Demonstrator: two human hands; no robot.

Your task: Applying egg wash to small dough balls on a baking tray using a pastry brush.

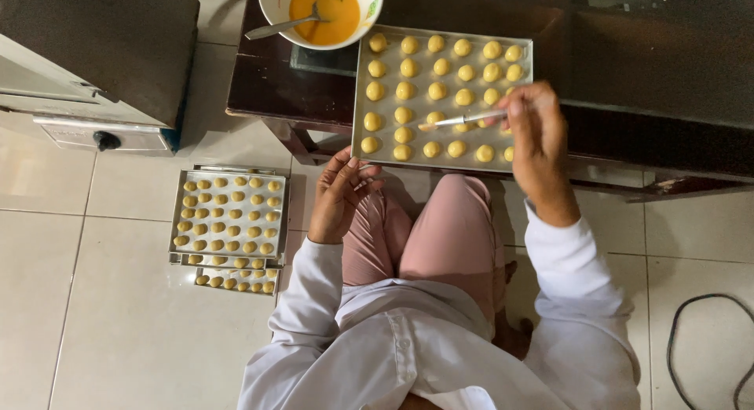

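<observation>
Mid-glazing, by the look of it: brushing egg wash onto raw dough balls laid in rows on a metal baking tray on the dark low table. Right hand over the tray's right half, fingers pinched around the handle of a thin pastry brush, bristle end resting low on a ball in the middle of the 4th row. Left hand off the tray, just below its near-left corner, fingers loosely curled and slightly spread, holding nothing; possibly grazing the tray edge, hard to tell from this angle. Bowl of orange egg wash touching the tray's far-left corner, a spoon leaning in it. On the tiled floor to the left, 2 stacked trays of similar balls, beside a grey oven-like cabinet. Black cable at the lower right.

Judging by the brush position, roughly halfway through this tray. Next move calling for a light dab on the neighbouring ball, without squashing it, then a return to the bowl for more wash once the bristles dry. Steadying the tray with the free hand likely useful.
</observation>
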